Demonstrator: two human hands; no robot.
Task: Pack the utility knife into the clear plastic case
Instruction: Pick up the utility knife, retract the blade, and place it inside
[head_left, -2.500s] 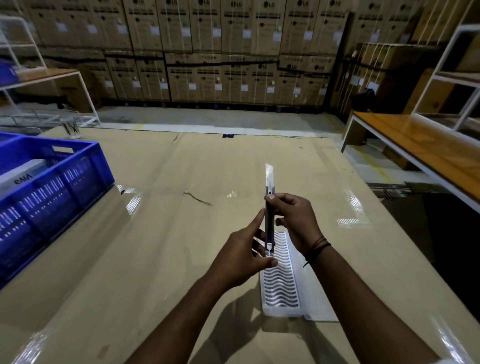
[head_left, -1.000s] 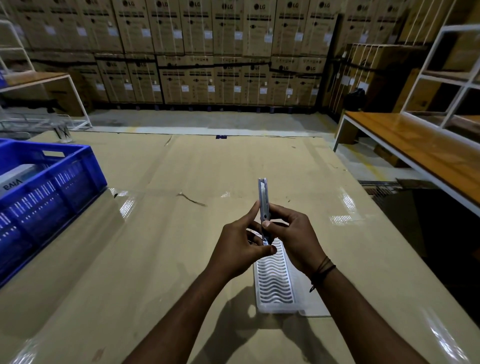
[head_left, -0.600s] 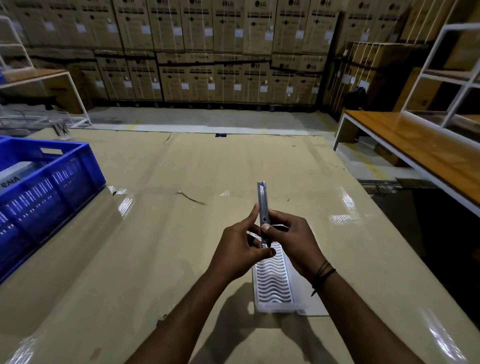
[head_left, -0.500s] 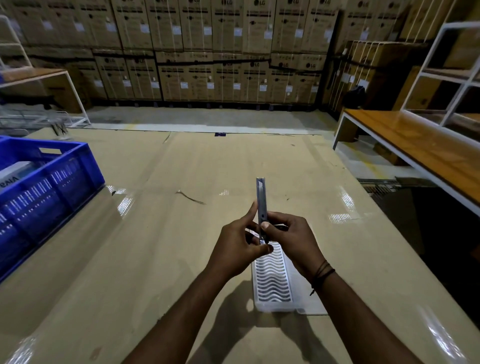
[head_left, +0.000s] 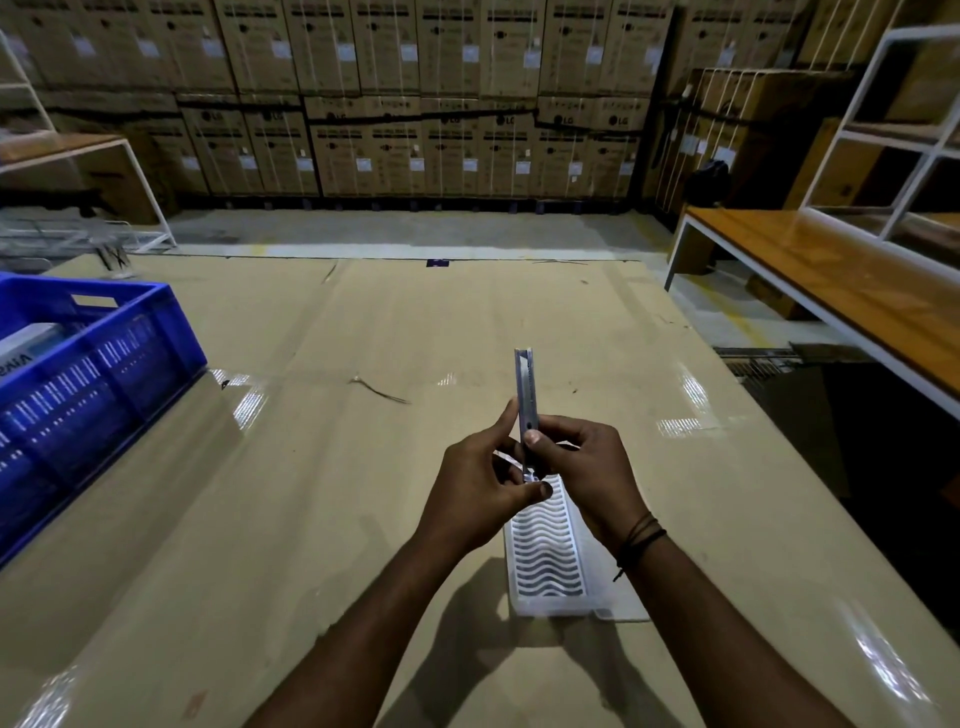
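Both hands meet over the middle of the surface (head_left: 363, 493), pinched together on the utility knife (head_left: 525, 395). The left hand (head_left: 480, 493) grips its lower end with thumb and curled fingers; the right hand (head_left: 587, 473) closes on it from the other side, thumb pressed on the knife's body. The knife stands nearly upright, its metal upper part rising clear above the fingers. Dark cords (head_left: 639, 540) circle the right wrist.

Just below the hands the clear plastic case (head_left: 548, 561) lies flat on the surface, showing a white insert with wavy lines; its far end is hidden behind the hands. The knife is held above it, not in it.

Tan sheeting with a glossy sheen covers the wide surface, marked by creases and a small stray scrap (head_left: 379, 392) beyond the hands. At the left edge sits a blue slotted crate (head_left: 98, 384) with a pale box inside. Past the far edge is a strip of grey floor (head_left: 415, 234), then a wall of stacked brown cartons (head_left: 415, 104) with printed labels. To the right stands a wooden bench (head_left: 831, 280) on a white frame, with a white metal rack (head_left: 893, 130) behind it. At far left is another white-framed table (head_left: 78, 150).
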